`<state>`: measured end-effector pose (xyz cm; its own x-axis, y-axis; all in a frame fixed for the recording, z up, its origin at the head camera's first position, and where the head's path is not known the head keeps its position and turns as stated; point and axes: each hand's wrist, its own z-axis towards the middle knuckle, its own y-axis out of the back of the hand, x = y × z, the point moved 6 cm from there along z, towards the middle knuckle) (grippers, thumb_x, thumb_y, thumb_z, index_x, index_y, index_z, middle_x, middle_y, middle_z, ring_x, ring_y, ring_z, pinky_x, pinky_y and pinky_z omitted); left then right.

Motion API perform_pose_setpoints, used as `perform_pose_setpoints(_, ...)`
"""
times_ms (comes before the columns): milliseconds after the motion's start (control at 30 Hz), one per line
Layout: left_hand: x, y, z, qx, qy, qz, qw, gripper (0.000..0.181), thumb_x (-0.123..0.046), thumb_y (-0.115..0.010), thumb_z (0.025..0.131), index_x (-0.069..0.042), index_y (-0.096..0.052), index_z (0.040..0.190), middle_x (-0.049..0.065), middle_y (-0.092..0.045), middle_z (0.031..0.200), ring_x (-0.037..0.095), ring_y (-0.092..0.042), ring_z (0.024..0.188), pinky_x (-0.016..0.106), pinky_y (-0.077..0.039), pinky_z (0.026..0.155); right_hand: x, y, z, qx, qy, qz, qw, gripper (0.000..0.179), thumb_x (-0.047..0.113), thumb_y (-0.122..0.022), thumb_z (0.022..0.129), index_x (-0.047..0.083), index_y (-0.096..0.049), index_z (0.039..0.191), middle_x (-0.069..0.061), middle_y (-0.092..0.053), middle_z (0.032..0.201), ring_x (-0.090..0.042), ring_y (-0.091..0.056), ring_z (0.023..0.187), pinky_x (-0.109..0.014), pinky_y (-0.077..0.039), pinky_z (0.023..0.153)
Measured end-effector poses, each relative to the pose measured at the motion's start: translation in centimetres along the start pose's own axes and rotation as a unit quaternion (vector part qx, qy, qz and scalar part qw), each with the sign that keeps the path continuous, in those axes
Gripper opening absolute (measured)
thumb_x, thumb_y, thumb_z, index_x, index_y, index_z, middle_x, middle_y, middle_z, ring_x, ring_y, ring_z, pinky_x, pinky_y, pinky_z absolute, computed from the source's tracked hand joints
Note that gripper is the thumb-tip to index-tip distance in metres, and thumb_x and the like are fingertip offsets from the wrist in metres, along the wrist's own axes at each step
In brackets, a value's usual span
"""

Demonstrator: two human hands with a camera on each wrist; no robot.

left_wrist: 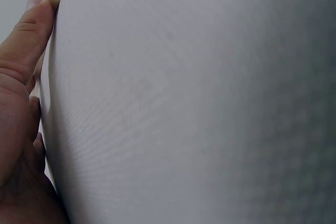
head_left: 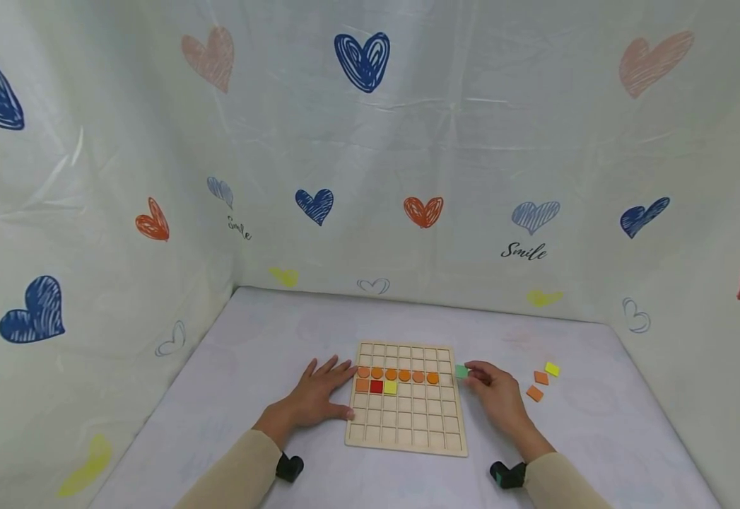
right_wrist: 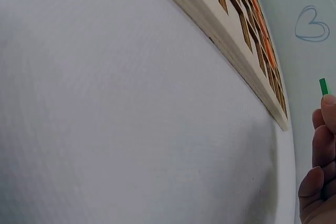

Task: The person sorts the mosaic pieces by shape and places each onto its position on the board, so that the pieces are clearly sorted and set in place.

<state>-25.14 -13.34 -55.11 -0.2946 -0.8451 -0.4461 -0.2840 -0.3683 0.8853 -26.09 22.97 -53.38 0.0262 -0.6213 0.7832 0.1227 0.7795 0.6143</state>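
Observation:
A light wooden grid board [head_left: 404,440] lies on the table, its square cells in rows. One row holds several orange round pieces [head_left: 404,375]; below them sit an orange square tile [head_left: 362,385], a red tile [head_left: 376,387] and a yellow tile [head_left: 390,387]. My left hand [head_left: 311,396] rests flat with spread fingers, thumb and fingertips touching the board's left edge. In the left wrist view the thumb [left_wrist: 26,35] meets that edge. Off the board's right side, my right hand [head_left: 497,396] pinches a green square tile [head_left: 461,371], seen edge-on in the right wrist view.
Right of my right hand lie loose tiles: a yellow one [head_left: 553,369] and two orange ones, the nearer orange tile [head_left: 535,393] being lowest. The white table [head_left: 268,332] meets a curtain [head_left: 408,141] printed with hearts at the back and sides.

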Motion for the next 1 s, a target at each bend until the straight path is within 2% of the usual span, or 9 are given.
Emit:
perform_pose_setpoints(200,0.0,0.1,-0.1,-0.004,0.003,-0.005,1.0000,0.094,-0.058,-0.083,0.084,-0.025,-0.044,0.162,0.002,-0.038,0.171,0.034,-0.019,0.164,0.062,-0.003,0.132,0.8,-0.8,0.0,0.012,0.000,0.008,0.9999,0.029,0.006,-0.076,0.096,0.006,-0.074,0.125,-0.006,-0.074,0.104,-0.020,-0.065,0.096,-0.019,-0.055,0.072)
perform_pose_setpoints(467,-0.1,0.1,0.0,-0.005,-0.002,-0.008,1.0000,0.093,-0.059,-0.082,0.084,-0.025,-0.044,0.162,0.002,-0.039,0.171,0.033,-0.019,0.164,0.063,-0.003,0.132,2.0,-1.6,-0.1,0.008,0.018,0.019,0.9996,0.027,0.005,-0.076,0.095,0.005,-0.076,0.122,-0.006,-0.075,0.101,-0.019,-0.067,0.094,-0.021,-0.057,0.073)
perform_pose_setpoints(733,0.0,0.0,0.0,-0.003,-0.005,-0.008,1.0000,0.093,-0.059,-0.081,0.085,-0.025,-0.043,0.163,0.002,-0.038,0.171,0.033,-0.019,0.164,0.062,-0.003,0.132,2.7,-2.7,-0.3,0.033,0.015,0.032,0.9988,0.028,0.006,-0.076,0.096,0.006,-0.075,0.124,-0.003,-0.073,0.101,-0.017,-0.064,0.093,-0.019,-0.057,0.074)
perform_pose_setpoints(1000,0.1,0.1,0.1,-0.003,-0.005,-0.006,1.0000,0.093,-0.059,-0.082,0.084,-0.026,-0.043,0.163,0.002,-0.038,0.171,0.033,-0.019,0.164,0.062,-0.003,0.132,3.4,-3.7,-0.3,0.043,0.036,0.045,0.9974,0.027,0.003,-0.077,0.093,0.007,-0.078,0.120,-0.002,-0.075,0.099,-0.014,-0.066,0.091,-0.020,-0.057,0.075)
